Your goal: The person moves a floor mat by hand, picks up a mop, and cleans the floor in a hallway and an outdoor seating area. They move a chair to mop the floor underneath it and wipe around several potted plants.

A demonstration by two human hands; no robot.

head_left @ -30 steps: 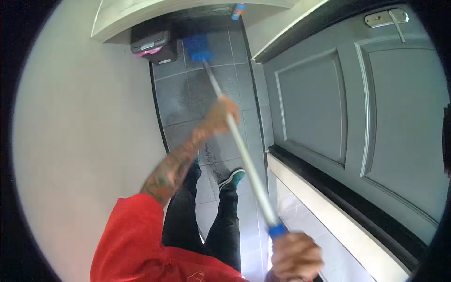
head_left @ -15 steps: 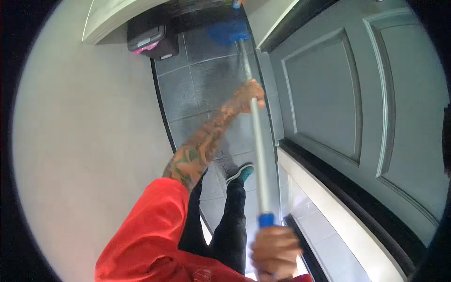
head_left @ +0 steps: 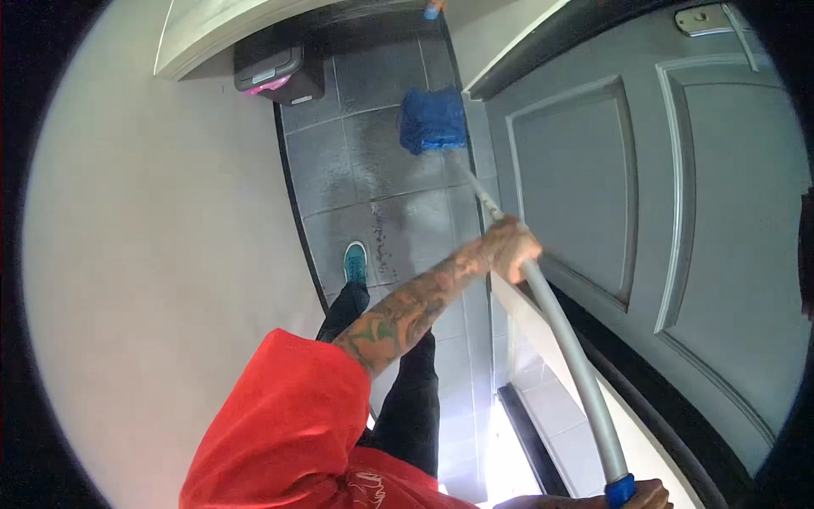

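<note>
A blue mop [head_left: 432,121] with a shaggy, wet-looking head lies on the grey floor tiles. Its pale pole runs from the head toward me and down to the lower right. My left hand [head_left: 513,248], at the end of a tattooed forearm, is wrapped around the pole partway along. At the bottom edge, my right hand [head_left: 649,494] grips the pole's end by a blue collar [head_left: 620,489]; most of that hand is cut off by the frame. Wet streaks show on the tiled floor [head_left: 335,174] left of the mop head.
A dark lidded bin [head_left: 307,82] with something pink under its lid stands by the left wall [head_left: 161,254]. A grey panelled door [head_left: 577,178] is close on the right. An orange and blue item [head_left: 433,9] stands at the far end. My teal shoe [head_left: 356,263] is on the tiles.
The mop head has come back toward me from the far end of the floor. Both hands have shifted right and down with the pole. A foot now shows further left and forward.
</note>
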